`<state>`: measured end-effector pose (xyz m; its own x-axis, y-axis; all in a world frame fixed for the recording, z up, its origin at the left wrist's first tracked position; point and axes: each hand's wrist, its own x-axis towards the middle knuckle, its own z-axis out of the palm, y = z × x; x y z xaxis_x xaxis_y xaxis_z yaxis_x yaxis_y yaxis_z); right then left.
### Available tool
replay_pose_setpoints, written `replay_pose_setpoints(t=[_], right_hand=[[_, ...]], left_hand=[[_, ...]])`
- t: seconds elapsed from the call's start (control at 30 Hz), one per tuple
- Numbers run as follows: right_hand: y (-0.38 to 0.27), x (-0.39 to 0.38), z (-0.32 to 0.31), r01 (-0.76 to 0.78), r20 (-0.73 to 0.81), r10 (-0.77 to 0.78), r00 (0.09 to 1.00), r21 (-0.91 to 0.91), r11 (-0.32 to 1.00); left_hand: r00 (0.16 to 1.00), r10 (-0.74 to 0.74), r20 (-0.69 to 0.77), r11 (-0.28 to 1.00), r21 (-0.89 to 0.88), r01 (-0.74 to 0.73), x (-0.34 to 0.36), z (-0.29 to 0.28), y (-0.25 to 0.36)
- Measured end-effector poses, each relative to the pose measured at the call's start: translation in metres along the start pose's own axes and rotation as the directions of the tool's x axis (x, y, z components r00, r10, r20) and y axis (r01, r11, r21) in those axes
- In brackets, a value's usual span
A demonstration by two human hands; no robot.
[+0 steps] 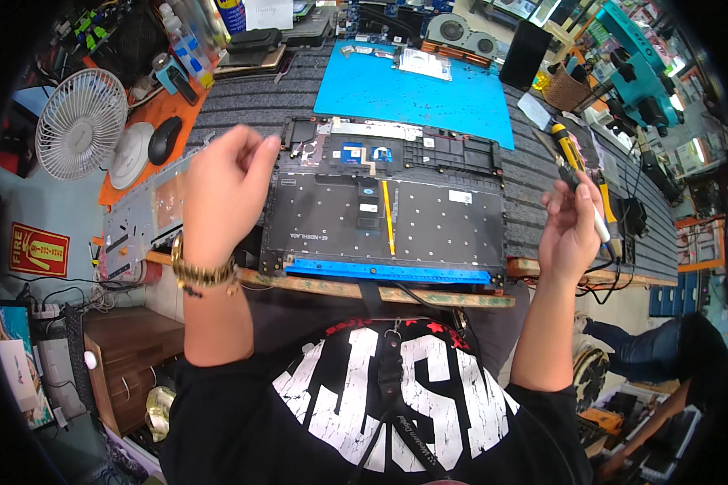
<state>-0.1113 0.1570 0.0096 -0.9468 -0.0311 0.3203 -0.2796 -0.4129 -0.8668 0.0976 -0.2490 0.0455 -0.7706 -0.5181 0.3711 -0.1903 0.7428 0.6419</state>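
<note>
In front of me lies an opened laptop keyboard cover (315, 214), inner side up, with a dark backing sheet, a yellow ribbon cable (388, 217) and a blue strip (388, 271) along its near edge. My left hand (228, 182), wearing a gold wrist chain (202, 267), is raised over the cover's left edge. Its fingers are bent together, and what they pinch, if anything, is hidden. On the right, beyond the cover's edge, my right hand (570, 226) is closed round a slim pen-like tool (600, 225) with a black upper end and a white lower part.
A blue work mat (412, 101) lies behind the cover, with a cooling fan assembly (461, 36) beyond. At left stand a white fan (81, 121), a black mouse (164, 139) and a metal panel (141, 214). A yellow-handled tool (569, 147) and a teal microscope (643, 77) are at right.
</note>
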Motion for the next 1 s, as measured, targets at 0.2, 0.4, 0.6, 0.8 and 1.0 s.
replay_pose_setpoints(t=[0.2,0.4,0.6,0.8,1.0], right_hand=[[-0.024,-0.05,-0.04,-0.15,0.002,0.15,0.989,0.057,0.987],[-0.018,-0.081,-0.04,-0.264,0.044,0.26,0.965,0.176,0.948],[-0.023,-0.091,-0.033,-0.312,0.054,0.308,0.95,0.169,0.935],[-0.03,-0.091,-0.034,-0.323,0.043,0.321,0.946,0.155,0.934],[-0.034,-0.091,-0.036,-0.341,0.028,0.342,0.939,0.173,0.924]], left_hand=[[0.98,-0.16,0.122,0.975,0.175,0.137,-0.077,-0.036,-0.002],[0.935,-0.273,0.226,0.949,0.223,0.224,-0.109,-0.048,-0.005],[0.922,-0.287,0.26,0.958,0.055,0.283,-0.107,-0.027,-0.025],[0.913,-0.298,0.279,0.95,-0.01,0.313,-0.11,-0.022,-0.027],[0.78,-0.385,0.494,0.522,-0.58,0.625,-0.138,-0.019,0.001]])
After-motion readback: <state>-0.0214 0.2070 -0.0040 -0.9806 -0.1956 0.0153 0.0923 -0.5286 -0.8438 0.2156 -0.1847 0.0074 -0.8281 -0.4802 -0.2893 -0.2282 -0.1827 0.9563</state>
